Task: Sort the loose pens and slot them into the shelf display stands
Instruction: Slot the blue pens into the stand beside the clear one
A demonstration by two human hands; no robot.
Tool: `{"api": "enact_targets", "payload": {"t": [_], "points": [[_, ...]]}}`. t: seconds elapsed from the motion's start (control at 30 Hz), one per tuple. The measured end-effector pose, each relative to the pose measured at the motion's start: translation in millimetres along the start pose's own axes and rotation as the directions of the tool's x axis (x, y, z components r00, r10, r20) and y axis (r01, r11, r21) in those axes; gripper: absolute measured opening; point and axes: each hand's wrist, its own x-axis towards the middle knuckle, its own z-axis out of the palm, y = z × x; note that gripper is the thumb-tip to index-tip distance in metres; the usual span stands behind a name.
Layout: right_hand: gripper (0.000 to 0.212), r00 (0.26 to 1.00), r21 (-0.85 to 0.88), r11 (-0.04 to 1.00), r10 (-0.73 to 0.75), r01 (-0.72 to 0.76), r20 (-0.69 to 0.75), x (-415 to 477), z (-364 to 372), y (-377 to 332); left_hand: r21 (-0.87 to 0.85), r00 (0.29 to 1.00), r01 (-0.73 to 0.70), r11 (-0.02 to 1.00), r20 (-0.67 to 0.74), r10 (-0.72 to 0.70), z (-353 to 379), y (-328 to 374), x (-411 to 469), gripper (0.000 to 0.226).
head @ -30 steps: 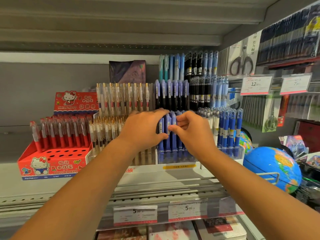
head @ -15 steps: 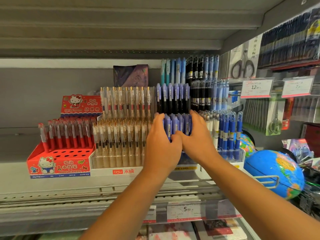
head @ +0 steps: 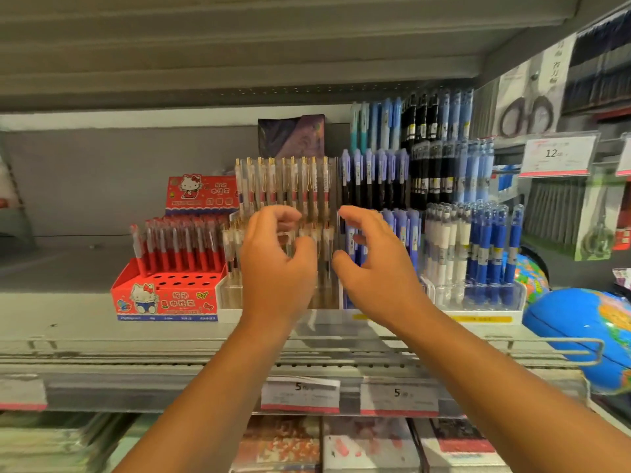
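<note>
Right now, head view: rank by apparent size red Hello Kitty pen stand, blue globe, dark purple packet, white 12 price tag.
1. red Hello Kitty pen stand
2. blue globe, partly cropped
3. dark purple packet, white price tag: look alike

Left of the red pen box [head: 164,295] the shelf [head: 68,322] offers open room up to the upper shelf [head: 239,46]. Right of the box, tiered pen stands [head: 478,302] sit packed side by side; beyond them a globe [head: 580,329] blocks passage.

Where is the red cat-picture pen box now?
Head view: the red pen box stands on the shelf, left of the left hand, beside the clear pen stand.
</note>
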Motion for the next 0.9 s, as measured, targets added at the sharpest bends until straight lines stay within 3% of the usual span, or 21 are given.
{"api": "enact_targets", "payload": {"t": [0.07,0.13,0.2,0.33,0.47,0.53,0.63,0.7,0.77,0.83,0.9], "points": [[0.063,0.993,0.058,0.993,0.097,-0.101,0.062,-2.5,14.7,-6.5,0.043,0.981,0.193,0.98,-0.028,-0.192,-19.2,-16.8,8.1,0.034],[0.058,0.975,0.105,0.974,0.189,-0.201,0.118,-3.4,26.3,-8.1,0.037,0.909,0.413,0.91,0.037,-0.414,-34.9,-30.8,14.9,0.043],[0.053,0.955,0.114,0.955,0.256,-0.273,0.147,-4.5,33.7,-10.6,0.002,0.857,0.507,0.862,0.107,-0.504,-44.5,-39.8,16.1,0.04],[0.069,0.933,0.102,0.932,0.333,-0.347,0.133,-2.4,41.1,-17.5,-0.022,0.833,0.514,0.858,0.25,-0.493,-55.8,-45.4,19.4,0.039],[0.056,0.933,-0.013,0.935,0.356,-0.356,0.052,-5.0,49.5,-21.2,0.009,0.778,0.531,0.847,0.391,-0.492,-83.0,-51.9,35.4,0.028],[0.046,0.951,-0.144,0.944,0.28,-0.298,-0.132,-8.9,59.0,-26.1,0.006,0.795,0.516,0.857,0.371,-0.481,-100.0,-60.5,42.1,0.019],[0.045,0.944,-0.193,0.961,0.136,-0.199,-0.301,-9.8,80.6,-43.6,0.036,0.902,0.399,0.916,0.162,-0.399,-131.4,-79.1,52.8,0.011],[0.032,0.971,-0.12,0.98,0.132,-0.158,-0.199,-4.7,99.9,-59.0,0.153,0.941,0.334,0.93,0.009,-0.34,-155.7,-94.3,60.5,0.013],[0.028,0.991,-0.151,0.979,0.132,-0.133,-0.017,0.5,121.9,-71.0,0.213,0.927,0.373,0.903,-0.051,-0.371,-178.1,-112.9,67.6,0.01],[0.033,0.984,-0.213,0.972,0.125,-0.096,0.129,4.1,143.0,-77.0,0.304,0.871,0.472,0.828,-0.013,-0.492,-192.0,-128.6,70.7,0.024],[0.038,0.961,-0.305,0.95,0.147,-0.071,0.233,4.7,158.7,-78.7,0.353,0.782,0.557,0.751,0.08,-0.618,-197.6,-138.4,70.5,0.02]]}}
